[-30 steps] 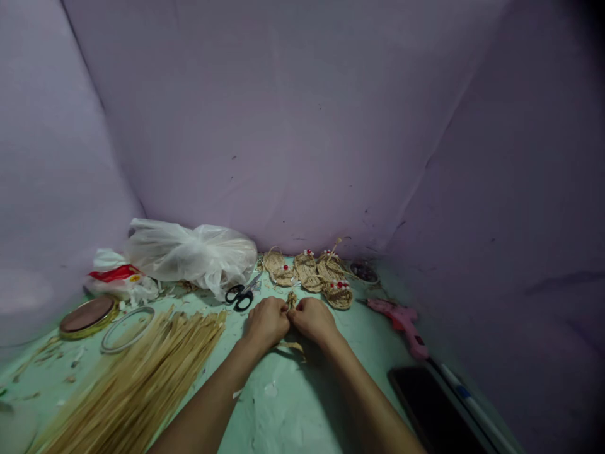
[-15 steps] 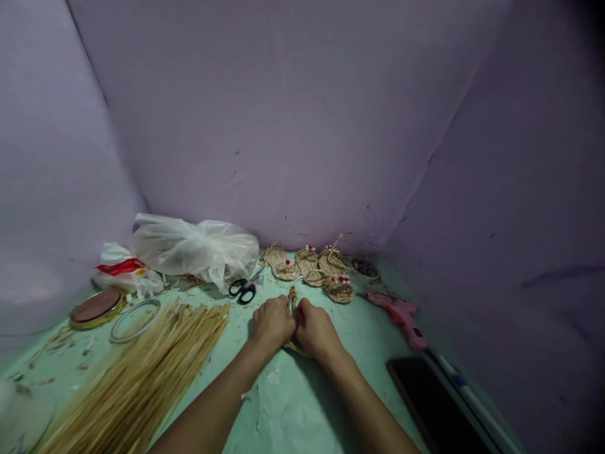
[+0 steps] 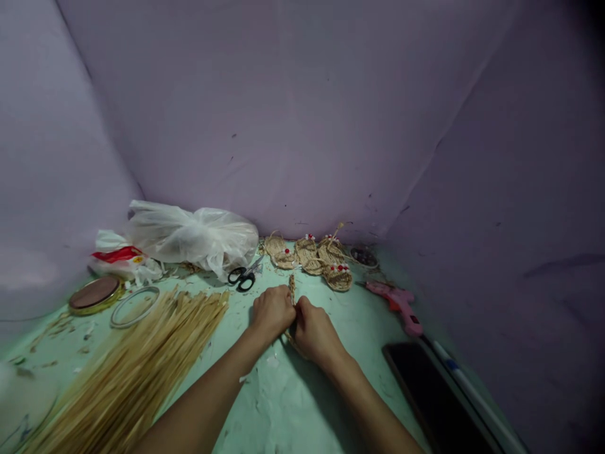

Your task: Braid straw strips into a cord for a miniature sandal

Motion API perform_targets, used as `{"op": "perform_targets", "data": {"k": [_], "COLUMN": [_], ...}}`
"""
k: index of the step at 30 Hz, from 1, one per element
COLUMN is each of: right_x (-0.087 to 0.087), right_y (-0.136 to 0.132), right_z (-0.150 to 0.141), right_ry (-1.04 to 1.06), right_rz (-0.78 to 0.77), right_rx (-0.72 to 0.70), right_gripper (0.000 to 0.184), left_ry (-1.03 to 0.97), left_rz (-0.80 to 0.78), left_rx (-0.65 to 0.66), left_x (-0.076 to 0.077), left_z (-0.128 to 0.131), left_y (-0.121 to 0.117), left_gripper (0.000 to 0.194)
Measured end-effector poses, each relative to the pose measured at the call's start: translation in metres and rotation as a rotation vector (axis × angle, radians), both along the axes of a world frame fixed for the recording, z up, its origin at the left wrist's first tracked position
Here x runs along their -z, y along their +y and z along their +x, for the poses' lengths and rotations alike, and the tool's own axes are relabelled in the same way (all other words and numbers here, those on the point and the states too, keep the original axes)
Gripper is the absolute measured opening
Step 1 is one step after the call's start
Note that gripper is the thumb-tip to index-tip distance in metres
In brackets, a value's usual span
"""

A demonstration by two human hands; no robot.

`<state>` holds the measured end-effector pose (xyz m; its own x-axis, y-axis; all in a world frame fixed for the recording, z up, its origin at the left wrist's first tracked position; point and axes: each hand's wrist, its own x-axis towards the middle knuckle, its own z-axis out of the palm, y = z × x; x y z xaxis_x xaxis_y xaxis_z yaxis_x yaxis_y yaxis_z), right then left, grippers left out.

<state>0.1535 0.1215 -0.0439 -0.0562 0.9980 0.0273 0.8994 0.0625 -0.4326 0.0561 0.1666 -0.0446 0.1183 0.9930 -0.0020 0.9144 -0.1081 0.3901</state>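
My left hand (image 3: 273, 311) and my right hand (image 3: 312, 326) are close together at the middle of the green table, both with curled fingers. Between them they grip a braided straw strip (image 3: 292, 287). One end of the braid stands up beyond my fingers, and a loop of it curves below my hands. The fingertips themselves are mostly hidden. Just beyond lie several small woven straw slippers (image 3: 308, 257) with red and white beads. A pair of scissors (image 3: 244, 277) with black handles rests beyond my left hand.
Left are a bundle of straw strips (image 3: 137, 372), a ring of tape (image 3: 135, 307), a round tin (image 3: 96, 294) and a plastic bag (image 3: 193, 236). To the right lie a pink glue gun (image 3: 397, 301), a dark phone-like slab (image 3: 430, 391) and a pen (image 3: 460, 375). Purple walls enclose the table.
The whole view has shifted slightly, so the table things sit a little higher. My hands keep their grip on the braid, and its upright end looks straighter.
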Motion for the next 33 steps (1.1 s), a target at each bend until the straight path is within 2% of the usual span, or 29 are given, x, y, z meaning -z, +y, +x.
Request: {"op": "perform_targets", "data": {"k": [4,6,8,11,14,17,18,20,22,25,28,33], "right_x": [-0.018,-0.035,-0.049,-0.063,-0.068,-0.064,-0.06,-0.047,-0.03,-0.012,-0.007,-0.009], "right_y": [0.004,0.012,0.021,0.026,0.019,0.016,0.017,0.026,0.036,0.047,0.047,0.047], "right_z": [0.017,0.035,0.059,0.089,0.091,0.059,0.045,0.019,0.002,-0.006,-0.001,0.003], "right_ry": [-0.148,-0.332,-0.524,-0.662,-0.627,-0.401,-0.131,0.405,0.869,1.038,1.141,1.233], "right_rz": [-0.101,-0.138,-0.174,-0.094,-0.077,0.068,0.106,-0.086,-0.332,-0.413,-0.446,-0.477], "right_rx": [-0.086,-0.153,-0.162,-0.099,0.018,0.027,0.045,0.138,0.352,0.412,0.396,0.395], "right_gripper": [0.022,0.029,0.026,0.03,0.025,0.036,0.034,0.023,0.016,0.013,0.015,0.014], "left_ry": [-0.063,-0.098,-0.126,-0.157,-0.194,-0.287,-0.347,-0.536,-0.712,-0.809,-0.89,-1.084], "left_rz": [-0.032,-0.046,-0.052,-0.052,-0.072,-0.113,-0.136,-0.217,-0.332,-0.453,-0.554,-0.702], "left_rx": [-0.009,-0.02,-0.034,-0.055,-0.073,-0.068,-0.063,-0.063,-0.067,-0.042,-0.02,-0.052], "left_x": [-0.002,-0.003,-0.002,0.0,0.002,0.004,0.005,0.005,0.005,0.006,0.007,0.001], "left_z": [-0.004,-0.006,-0.007,-0.007,-0.007,-0.008,-0.009,-0.011,-0.013,-0.016,-0.019,-0.019], "left_y": [0.003,0.004,0.004,0.005,0.008,0.013,0.015,0.02,0.024,0.029,0.032,0.03], "left_gripper": [0.023,0.023,0.022,0.021,0.02,0.018,0.017,0.014,0.011,0.01,0.015,0.047]}}
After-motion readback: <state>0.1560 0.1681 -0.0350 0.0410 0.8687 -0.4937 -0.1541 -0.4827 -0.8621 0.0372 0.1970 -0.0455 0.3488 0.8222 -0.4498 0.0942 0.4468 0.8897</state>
